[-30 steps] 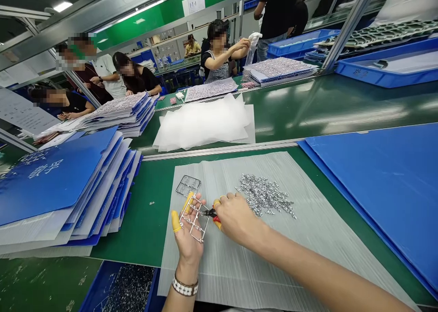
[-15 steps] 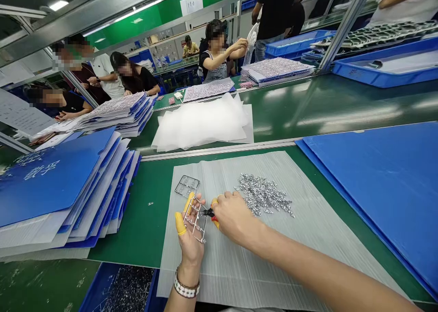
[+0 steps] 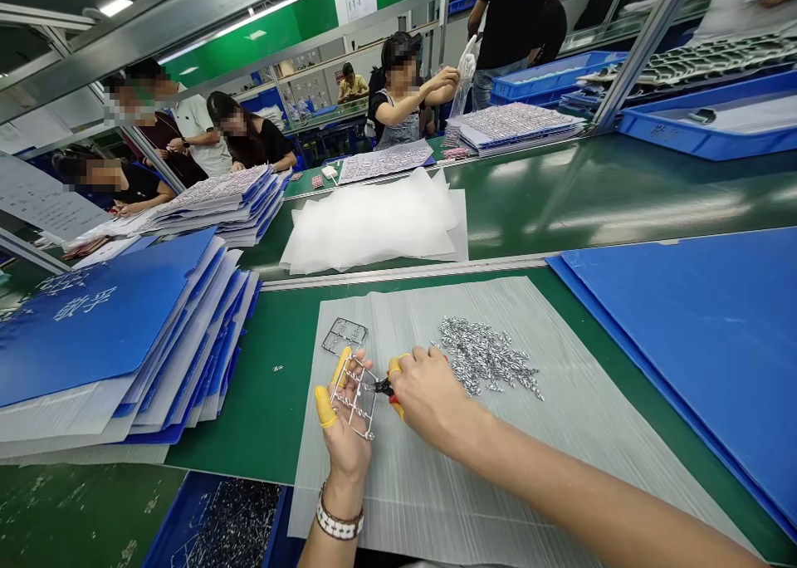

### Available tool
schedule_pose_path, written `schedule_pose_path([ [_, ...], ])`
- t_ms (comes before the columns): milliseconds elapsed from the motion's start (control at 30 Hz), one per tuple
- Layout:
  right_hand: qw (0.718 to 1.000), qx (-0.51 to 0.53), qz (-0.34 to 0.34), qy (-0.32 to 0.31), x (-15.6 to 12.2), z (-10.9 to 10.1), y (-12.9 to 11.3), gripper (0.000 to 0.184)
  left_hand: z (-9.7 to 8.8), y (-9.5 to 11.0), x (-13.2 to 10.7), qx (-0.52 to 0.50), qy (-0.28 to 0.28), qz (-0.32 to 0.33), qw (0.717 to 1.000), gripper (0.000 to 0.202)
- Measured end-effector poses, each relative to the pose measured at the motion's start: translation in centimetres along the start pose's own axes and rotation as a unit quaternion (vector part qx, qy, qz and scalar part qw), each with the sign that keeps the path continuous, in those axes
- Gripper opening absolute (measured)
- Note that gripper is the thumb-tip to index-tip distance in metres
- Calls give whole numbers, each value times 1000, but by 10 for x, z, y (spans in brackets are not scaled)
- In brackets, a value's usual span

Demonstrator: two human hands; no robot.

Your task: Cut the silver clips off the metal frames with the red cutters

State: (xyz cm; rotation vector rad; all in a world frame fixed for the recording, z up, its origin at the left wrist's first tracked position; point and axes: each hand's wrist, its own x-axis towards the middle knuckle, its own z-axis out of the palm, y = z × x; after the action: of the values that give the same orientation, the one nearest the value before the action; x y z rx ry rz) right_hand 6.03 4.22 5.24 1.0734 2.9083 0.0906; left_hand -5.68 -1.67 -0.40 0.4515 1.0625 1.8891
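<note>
Silvery lattice frame [image 3: 356, 399] is held in the half-curled, upturned left hand [image 3: 348, 448], probably so its bars face the cutters [image 3: 382, 388] that the closed right hand [image 3: 429, 394] grips at its three-o'clock side. Loose silvery pieces [image 3: 489, 355] sit heaped toward two o'clock, apparently clear of the cutting; another frame [image 3: 344, 335] lies near twelve.

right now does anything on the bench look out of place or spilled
Yes, slightly: a tiny silvery bit lies by itself on the green bench, left of the pale sheet. It looks stray because the heap of similar-looking pieces is on the sheet.
</note>
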Motion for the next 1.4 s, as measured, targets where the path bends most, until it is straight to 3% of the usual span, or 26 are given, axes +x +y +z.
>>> schedule_pose_path([
  [500, 1000, 22, -12, 13, -2, 14, -19, 16, 1, -6, 3, 8, 41, 14, 999, 60],
  [1033, 998, 10, -41, -37, -3, -3, -19, 11, 1, -9, 2, 17, 48, 21, 998, 61],
  [1133, 998, 43, -29, -26, -4, -3, -10, 14, 1, -4, 2, 0, 47, 33, 998, 54],
  [1200, 993, 118, 6, -23, -5, 3, -4, 17, 4, 0, 2, -19, 45, 49, 998, 49],
  [1267, 961, 267, 58, -38, -4, 16, -1, 18, 7, 2, 0, -40, 42, 66, 996, 49],
  [1300, 927, 363, 86, -46, -3, 24, -2, 18, 10, 2, -2, -48, 40, 74, 995, 50],
  [1400, 781, 606, 149, -31, 1, 50, -6, 13, 14, -1, -11, -55, 28, 85, 994, 50],
])
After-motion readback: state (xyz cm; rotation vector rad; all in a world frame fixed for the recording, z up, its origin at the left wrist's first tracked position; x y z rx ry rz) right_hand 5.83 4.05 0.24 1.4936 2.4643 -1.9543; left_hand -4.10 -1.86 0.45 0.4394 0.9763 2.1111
